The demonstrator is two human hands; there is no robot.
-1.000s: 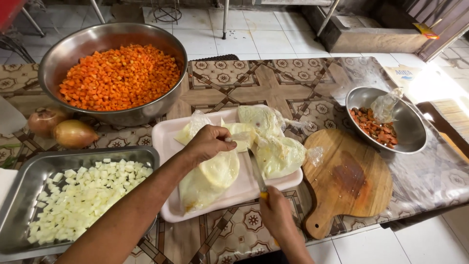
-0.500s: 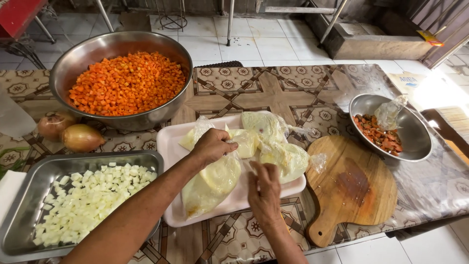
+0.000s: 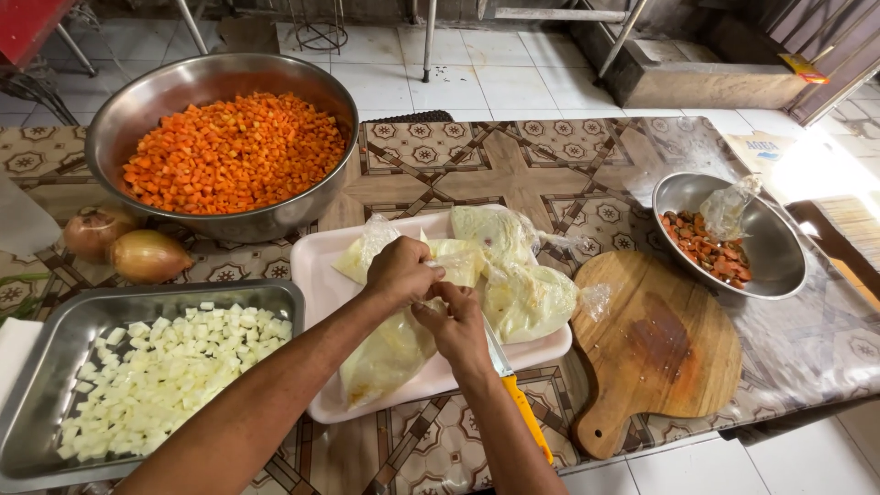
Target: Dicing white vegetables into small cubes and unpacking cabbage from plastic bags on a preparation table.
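Working a clear plastic bag of pale filling [image 3: 403, 344] on the white tray [image 3: 316, 266], mid-tabletop [image 3: 513, 170]. Left hand [image 3: 399, 270] is closed, pinching the bag's upper end; right hand [image 3: 454, 325] sits just beside it, fingers curled on the same plastic. A yellow-handled knife [image 3: 518, 399] lies right beside the right wrist, blade towards the tray; I can't tell if that hand grips it or it just rests there. Three more filled bags [image 3: 527, 293] on the same tray, touching each other, look sealed. Progress, judging from the layout: the big steel bowl of diced carrot [image 3: 229, 151] at far left is full, the steel pan of diced white vegetable [image 3: 147, 376] at near left is well loaded, so the chopping looks mostly done. Two whole onions [image 3: 128, 247] sit uncut between bowl and pan. Wooden board [image 3: 655, 353] at right is bare and stained. Small steel bowl [image 3: 770, 247] at far right holds reddish scraps and a crumpled empty bag. Bags on the tray appear to be the stage left: none visibly emptied there.
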